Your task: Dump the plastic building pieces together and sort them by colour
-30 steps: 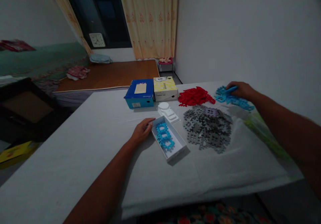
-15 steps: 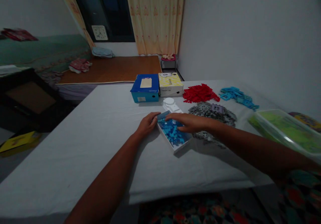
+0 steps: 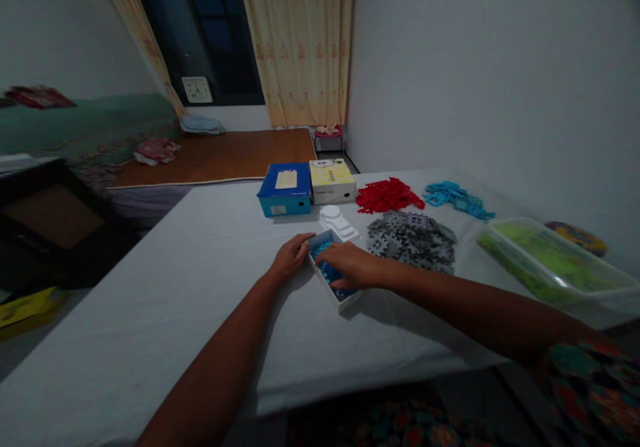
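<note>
Back from the tabletop's (image 3: 175, 300) near edge, the left hand (image 3: 291, 257) clamps a white box (image 3: 349, 301), now fuller of blue interlocking blocks (image 3: 329, 272); the right hand (image 3: 351, 265) dips inside, grip unclear.

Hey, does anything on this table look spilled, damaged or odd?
Nothing looks spilled or damaged. One oddity: a pale purple lattice piece lies atop the gray interlocking pieces, its color unlike theirs.

A white clock (image 3: 197, 90) stands at a dark window (image 3: 217, 30) between patterned curtains (image 3: 303, 53); a blue bundle (image 3: 201, 125) and a red cloth (image 3: 157, 149) lie on a brown mat (image 3: 250, 155), a pink stool (image 3: 335, 133) nearby
</note>
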Demonstrator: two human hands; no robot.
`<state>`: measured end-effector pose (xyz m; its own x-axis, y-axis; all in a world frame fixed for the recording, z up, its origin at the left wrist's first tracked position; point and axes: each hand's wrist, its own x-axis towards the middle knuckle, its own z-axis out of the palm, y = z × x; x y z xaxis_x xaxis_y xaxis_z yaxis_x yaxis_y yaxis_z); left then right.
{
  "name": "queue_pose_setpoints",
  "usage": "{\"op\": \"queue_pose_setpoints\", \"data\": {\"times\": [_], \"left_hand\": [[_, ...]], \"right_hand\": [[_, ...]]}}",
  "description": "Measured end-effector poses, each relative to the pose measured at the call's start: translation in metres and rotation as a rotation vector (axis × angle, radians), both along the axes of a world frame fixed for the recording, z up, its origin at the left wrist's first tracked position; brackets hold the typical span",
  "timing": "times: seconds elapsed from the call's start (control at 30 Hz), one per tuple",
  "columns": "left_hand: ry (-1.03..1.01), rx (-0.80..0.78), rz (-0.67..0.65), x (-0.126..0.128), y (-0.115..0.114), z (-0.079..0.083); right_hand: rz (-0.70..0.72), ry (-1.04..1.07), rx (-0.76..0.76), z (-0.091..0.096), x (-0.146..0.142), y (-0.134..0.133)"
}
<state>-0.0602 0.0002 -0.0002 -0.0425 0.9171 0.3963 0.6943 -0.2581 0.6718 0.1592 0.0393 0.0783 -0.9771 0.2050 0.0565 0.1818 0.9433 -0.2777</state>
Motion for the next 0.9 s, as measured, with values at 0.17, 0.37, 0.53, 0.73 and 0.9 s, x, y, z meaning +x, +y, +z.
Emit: {"op": "queue_pose_setpoints", "data": {"times": [0.17, 0.37, 0.53, 0.73, 0.9], "left_hand": [[-0.004, 0.015, -0.026, 0.000, -0.002, 0.000], [-0.008, 0.002, -0.004, 0.001, -0.004, 0.002], [-0.007, 0.009, -0.018, 0.001, -0.005, 0.003], [-0.006, 0.004, -0.013, 0.003, -0.006, 0.006], [-0.010, -0.008, -0.023, 0.002, -0.006, 0.003]], "right_hand": [[0.045, 0.053, -0.309, 0.001, 0.007, 0.030], [-0.015, -0.012, -0.610, 0.015, 0.006, 0.062], [-0.217, 0.091, -0.409, 0.010, -0.007, 0.060], [-0.220, -0.151, -0.156, 0.008, -0.036, 0.060], [-0.242, -0.352, 0.136, 0.012, -0.060, 0.060]]}}
